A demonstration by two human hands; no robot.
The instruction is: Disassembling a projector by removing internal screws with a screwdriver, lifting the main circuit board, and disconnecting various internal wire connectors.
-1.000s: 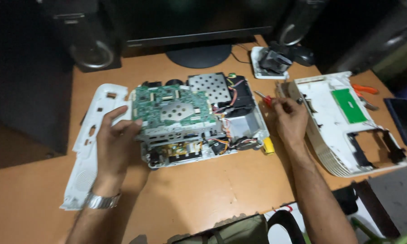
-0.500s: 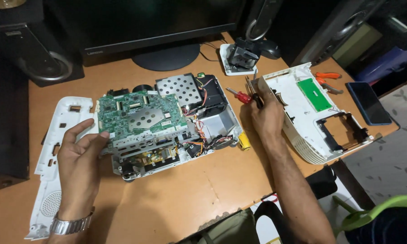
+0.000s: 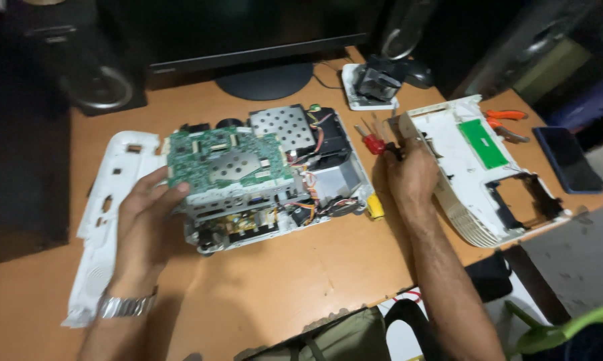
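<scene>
Viewing from the head camera, an opened projector chassis lies at the centre of a wooden desk, its green circuit board facing up. The left hand sits at the chassis's 8 o'clock, fingers spread and pressed against the left edge of the board and frame, bracing rather than enclosing it. A metal wristwatch is on that wrist. A white cover panel lies flat under and beside the left hand, at the chassis's 9 o'clock.

The right hand rests at the chassis's 3 o'clock, fingers curled around small screwdrivers with red handles; tips point toward 11 o'clock. A yellow cylindrical part lies between the chassis and the right wrist. The white upper housing with a green patch sits just beyond the right hand at 3 o'clock. A lens block stands at 1 o'clock, a monitor base at 12 o'clock, orange-handled pliers and a dark phone farther right.
</scene>
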